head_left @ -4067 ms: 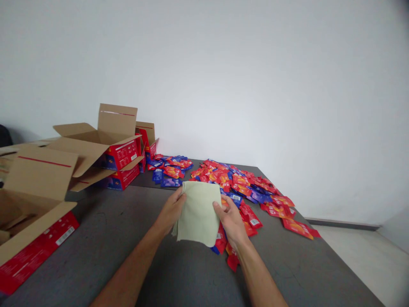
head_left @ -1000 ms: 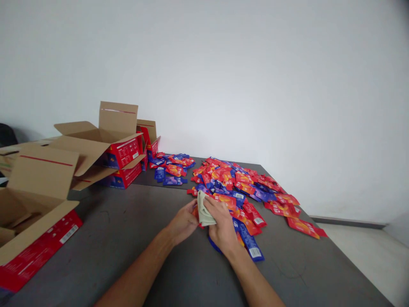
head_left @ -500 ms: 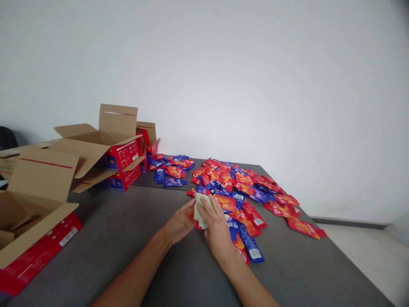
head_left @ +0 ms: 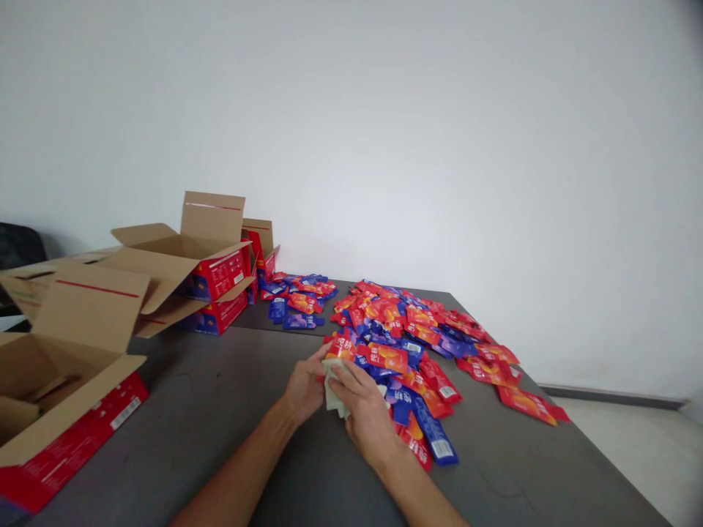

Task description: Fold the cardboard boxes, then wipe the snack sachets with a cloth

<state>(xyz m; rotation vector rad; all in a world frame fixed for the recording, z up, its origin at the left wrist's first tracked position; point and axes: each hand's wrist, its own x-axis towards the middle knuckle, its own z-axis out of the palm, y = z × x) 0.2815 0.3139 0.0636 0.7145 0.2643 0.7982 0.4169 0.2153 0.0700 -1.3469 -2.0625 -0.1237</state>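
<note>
Pale-green cloth, spread wide seconds ago, is now bunched small; right hand and left hand pinch it around a red sachet beside the sachet pile on the grey surface.

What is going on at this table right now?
A person works with both bare hands at a grey table. The left hand and right hand together grip a pale green cloth, bunched between them at the near edge of a big spread of red and blue sachets. Open cardboard boxes with red printed sides stand to the left, and a smaller cluster of sachets lies beside them.
</note>
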